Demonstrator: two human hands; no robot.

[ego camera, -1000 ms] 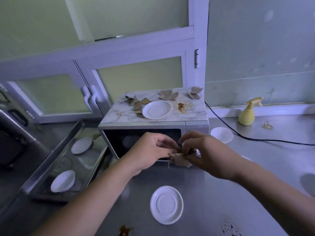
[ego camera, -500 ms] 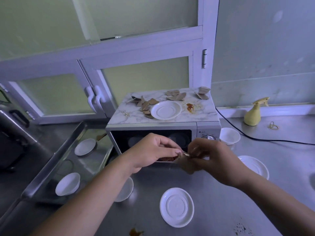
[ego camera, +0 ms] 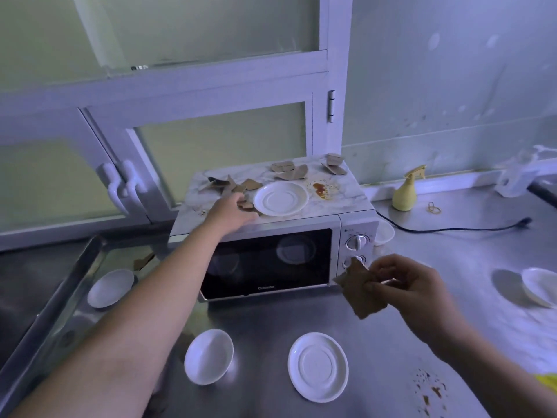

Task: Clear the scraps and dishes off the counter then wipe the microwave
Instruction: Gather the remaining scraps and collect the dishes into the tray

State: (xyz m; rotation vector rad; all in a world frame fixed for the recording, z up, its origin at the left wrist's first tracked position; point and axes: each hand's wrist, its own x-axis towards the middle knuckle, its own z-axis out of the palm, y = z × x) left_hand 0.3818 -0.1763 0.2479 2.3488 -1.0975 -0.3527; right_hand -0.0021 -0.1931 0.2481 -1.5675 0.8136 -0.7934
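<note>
The microwave (ego camera: 271, 260) stands on the steel counter, its marble-patterned top littered with brown cardboard scraps (ego camera: 289, 171), a white saucer (ego camera: 281, 198) and an orange-brown stain (ego camera: 321, 189). My left hand (ego camera: 230, 210) reaches onto the top, just left of the saucer, its fingers closing on a scrap at the saucer's edge. My right hand (ego camera: 404, 282) hovers in front of the microwave's knobs and pinches a bunch of brown scraps (ego camera: 360, 292). On the counter in front lie a small white dish (ego camera: 208, 356) and a saucer (ego camera: 318, 367).
A metal tray (ego camera: 69, 285) at the left holds a white dish (ego camera: 110, 288) and a scrap. A yellow spray bottle (ego camera: 405, 191), a rubber band (ego camera: 434, 208) and a black cable (ego camera: 458, 229) lie at the right. Another dish (ego camera: 539, 286) sits at the right edge. Brown spots (ego camera: 431, 393) stain the counter.
My left hand left the scraps held in front of the microwave and reached up onto its top. My right hand kept the scraps and shifted right.
</note>
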